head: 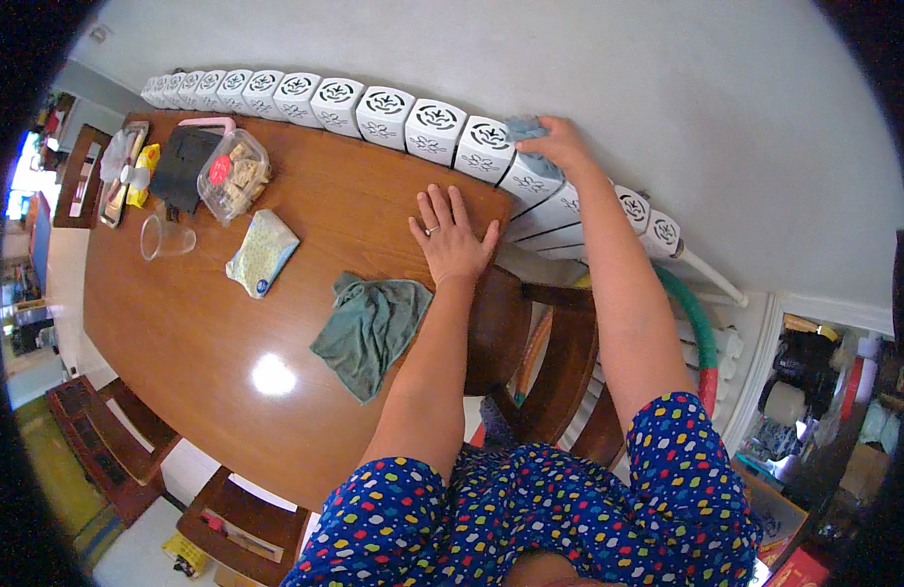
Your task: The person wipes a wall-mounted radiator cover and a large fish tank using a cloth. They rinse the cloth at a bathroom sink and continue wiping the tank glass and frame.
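My right hand (pixel 565 150) grips a blue-grey cloth (pixel 529 132) and presses it on the top of a white radiator (pixel 433 128) with cut-out patterned caps. Part of the cloth hangs over the front of one section. Flat on the corner of the brown wooden table (pixel 224 367) rests my left hand (pixel 452 235), fingers spread, a ring on one finger, nothing held. Beside my left forearm lies a crumpled green cloth (pixel 375 330) on the tabletop. A soft pack of tissues or wipes (pixel 262 253) is farther left.
A clear plastic box of food pieces (pixel 235 176), a black bag (pixel 188 167), a tipped clear cup (pixel 167 238) and a yellow packet (pixel 144 174) occupy the table's far left. Wooden chairs (pixel 562 359) stand around it. A green hose (pixel 690 315) curves below the radiator's right end.
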`<state>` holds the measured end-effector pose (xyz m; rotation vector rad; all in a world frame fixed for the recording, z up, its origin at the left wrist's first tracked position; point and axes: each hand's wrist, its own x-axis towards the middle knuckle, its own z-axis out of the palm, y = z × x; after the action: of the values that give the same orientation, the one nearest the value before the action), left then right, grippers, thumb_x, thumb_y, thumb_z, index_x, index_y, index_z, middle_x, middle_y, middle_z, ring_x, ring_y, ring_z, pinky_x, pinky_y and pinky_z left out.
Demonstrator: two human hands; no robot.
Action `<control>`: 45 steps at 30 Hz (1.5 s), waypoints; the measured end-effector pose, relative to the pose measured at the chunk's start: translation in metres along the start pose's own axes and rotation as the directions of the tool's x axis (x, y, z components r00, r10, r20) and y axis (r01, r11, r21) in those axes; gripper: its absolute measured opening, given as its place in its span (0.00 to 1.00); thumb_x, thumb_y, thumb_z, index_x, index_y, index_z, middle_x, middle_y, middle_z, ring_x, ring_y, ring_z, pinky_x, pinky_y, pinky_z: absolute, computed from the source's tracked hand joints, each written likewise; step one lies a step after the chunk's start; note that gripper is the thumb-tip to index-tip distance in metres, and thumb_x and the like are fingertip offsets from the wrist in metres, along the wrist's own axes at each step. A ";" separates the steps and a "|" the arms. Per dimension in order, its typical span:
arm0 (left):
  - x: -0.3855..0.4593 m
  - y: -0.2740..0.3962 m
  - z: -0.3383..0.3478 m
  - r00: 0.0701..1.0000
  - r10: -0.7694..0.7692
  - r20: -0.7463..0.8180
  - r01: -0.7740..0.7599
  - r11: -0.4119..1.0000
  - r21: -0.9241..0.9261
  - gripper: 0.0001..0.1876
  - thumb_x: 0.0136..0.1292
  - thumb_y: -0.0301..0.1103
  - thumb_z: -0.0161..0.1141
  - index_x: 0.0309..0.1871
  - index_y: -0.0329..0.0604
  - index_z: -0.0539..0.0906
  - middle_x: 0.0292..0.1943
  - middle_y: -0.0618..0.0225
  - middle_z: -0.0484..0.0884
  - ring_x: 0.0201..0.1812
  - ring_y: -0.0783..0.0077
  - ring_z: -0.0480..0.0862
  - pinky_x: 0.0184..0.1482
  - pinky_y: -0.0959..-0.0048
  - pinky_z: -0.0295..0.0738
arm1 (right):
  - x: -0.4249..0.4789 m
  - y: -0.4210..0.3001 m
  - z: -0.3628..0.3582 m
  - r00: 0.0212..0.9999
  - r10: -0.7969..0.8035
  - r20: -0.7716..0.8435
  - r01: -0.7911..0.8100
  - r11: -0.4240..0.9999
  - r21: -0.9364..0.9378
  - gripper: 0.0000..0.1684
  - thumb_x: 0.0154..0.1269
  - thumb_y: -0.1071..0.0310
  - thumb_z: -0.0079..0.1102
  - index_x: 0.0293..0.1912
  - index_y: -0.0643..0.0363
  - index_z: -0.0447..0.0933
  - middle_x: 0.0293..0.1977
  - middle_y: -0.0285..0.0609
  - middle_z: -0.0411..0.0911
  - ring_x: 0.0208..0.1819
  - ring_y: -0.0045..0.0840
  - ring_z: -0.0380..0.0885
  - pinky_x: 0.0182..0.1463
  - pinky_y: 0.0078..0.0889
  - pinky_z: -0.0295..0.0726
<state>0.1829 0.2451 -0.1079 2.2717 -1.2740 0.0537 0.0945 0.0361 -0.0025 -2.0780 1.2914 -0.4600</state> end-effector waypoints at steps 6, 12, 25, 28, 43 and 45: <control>0.002 0.000 -0.002 1.000 -0.001 0.016 0.001 1.000 0.007 0.46 0.60 0.66 0.51 0.73 0.41 0.61 0.75 0.49 0.52 0.76 0.47 0.50 0.71 0.40 0.44 | 0.009 0.019 0.004 0.999 -0.040 -0.006 0.040 0.999 -0.006 0.33 0.41 0.57 0.76 0.47 0.66 0.80 0.41 0.52 0.84 0.41 0.37 0.83 0.47 0.35 0.79; 0.002 0.005 -0.003 1.000 -0.003 0.030 0.003 1.000 0.000 0.46 0.60 0.65 0.51 0.73 0.42 0.60 0.75 0.49 0.52 0.76 0.47 0.50 0.71 0.40 0.44 | 0.006 0.021 0.000 0.999 -0.034 0.011 0.033 0.999 0.027 0.33 0.42 0.57 0.77 0.47 0.66 0.80 0.42 0.52 0.84 0.40 0.38 0.84 0.45 0.36 0.79; 0.011 -0.004 -0.006 0.997 -0.007 0.077 0.004 0.999 0.032 0.45 0.62 0.65 0.50 0.75 0.43 0.58 0.77 0.53 0.49 0.77 0.50 0.45 0.72 0.42 0.43 | -0.047 -0.017 0.050 0.810 -0.552 -0.198 0.405 0.770 -0.492 0.29 0.58 0.64 0.64 0.60 0.52 0.73 0.62 0.42 0.69 0.64 0.41 0.65 0.68 0.44 0.66; 0.017 -0.009 -0.004 0.997 -0.011 0.080 0.007 0.999 0.052 0.45 0.61 0.65 0.50 0.75 0.45 0.59 0.77 0.53 0.50 0.77 0.51 0.46 0.72 0.43 0.44 | -0.054 -0.016 0.041 0.808 -0.564 -0.170 0.393 0.731 -0.557 0.28 0.59 0.68 0.63 0.61 0.52 0.72 0.62 0.41 0.68 0.64 0.39 0.65 0.67 0.42 0.67; 0.019 -0.029 0.015 1.000 -0.013 0.025 0.012 0.999 0.049 0.44 0.61 0.64 0.51 0.74 0.45 0.61 0.75 0.53 0.53 0.77 0.51 0.48 0.72 0.44 0.45 | -0.116 0.096 -0.063 0.952 -0.096 -0.290 -0.147 0.685 -0.713 0.27 0.65 0.67 0.56 0.63 0.58 0.69 0.63 0.50 0.67 0.66 0.44 0.65 0.69 0.45 0.65; 0.021 -0.026 0.011 0.999 -0.018 0.031 0.017 0.999 0.049 0.44 0.61 0.64 0.51 0.73 0.44 0.61 0.76 0.53 0.52 0.77 0.51 0.48 0.72 0.43 0.45 | -0.124 0.099 -0.081 0.959 -0.064 -0.277 -0.150 0.711 -0.687 0.28 0.64 0.65 0.58 0.63 0.59 0.68 0.65 0.51 0.66 0.67 0.45 0.64 0.69 0.47 0.64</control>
<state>0.2126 0.2343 -0.1223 2.3331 -1.2818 0.0430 -0.0755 0.0885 -0.0056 -2.6625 1.9097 -0.2571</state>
